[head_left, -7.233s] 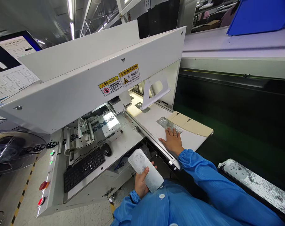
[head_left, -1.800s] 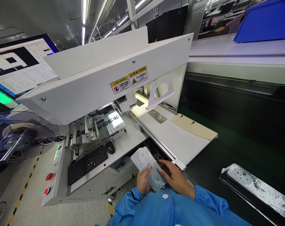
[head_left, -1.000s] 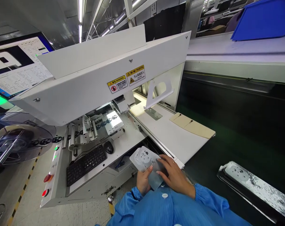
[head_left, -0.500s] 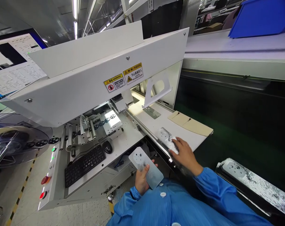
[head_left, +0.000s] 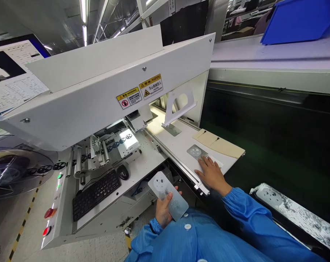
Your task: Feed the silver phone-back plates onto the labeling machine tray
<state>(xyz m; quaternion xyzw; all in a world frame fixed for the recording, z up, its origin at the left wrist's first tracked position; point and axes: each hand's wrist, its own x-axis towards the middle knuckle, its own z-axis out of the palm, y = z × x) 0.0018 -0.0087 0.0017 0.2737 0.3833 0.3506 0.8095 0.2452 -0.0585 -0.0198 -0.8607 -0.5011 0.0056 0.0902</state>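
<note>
Left hand (head_left: 163, 210): we are gripping a pale phone back cover (head_left: 167, 195) with it, fingers clamped around the lower end, thumb across the face. We are holding the cover tilted in the air, just off the near edge of the machine, with its camera holes pointing up and away.

Black keyboard (head_left: 96, 194) and black mouse (head_left: 123, 172): both are lying on the lower shelf of the machine, to the left of that hand. Red buttons (head_left: 48, 213) are sitting at the shelf's left edge.

White machine hood (head_left: 104, 91): it is spanning the upper middle, carrying yellow warning labels (head_left: 139, 92).

White feed table (head_left: 181, 142): it is running from under the hood out to the near right corner.

Right hand (head_left: 211, 174): we are pressing it flat, fingers spread and together with nothing enclosed, onto a second cover (head_left: 198, 152) lying near the table's front edge. Fingertips are touching that cover's near end.

Third cover (head_left: 172, 130): it is lying further back on the table, just under the hood's opening.

Beige pad (head_left: 219, 143): it is sitting along the table's right edge.

Dark conveyor (head_left: 276, 145): it is running beside the table, on the right.
</note>
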